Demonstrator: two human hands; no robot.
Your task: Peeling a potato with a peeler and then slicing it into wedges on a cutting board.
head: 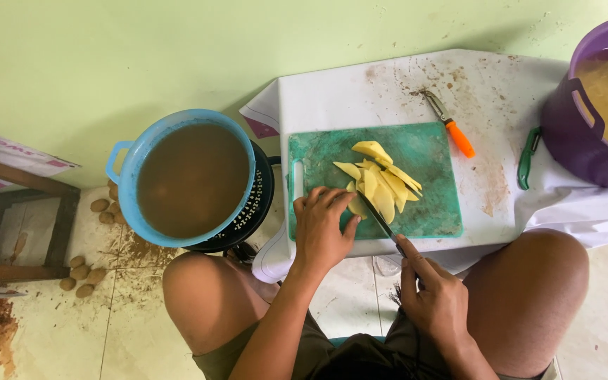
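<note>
A green cutting board (434, 151) lies on a white sheet, with several yellow potato slices (383, 181) piled near its middle. My left hand (321, 229) presses a piece of potato (357, 204) against the board at its near edge. My right hand (434, 295) grips the handle of a dark knife (380, 219). The blade slants up to the left, its tip at the potato beside my left fingers. My bare knees frame both hands.
A blue tub (190, 177) of brown water sits on a black colander at left. A purple bucket (599, 105) of cut potato stands at right. An orange-handled peeler (452, 125) and a green tool (526, 160) lie on the sheet. Unpeeled potatoes (79, 271) lie on the floor.
</note>
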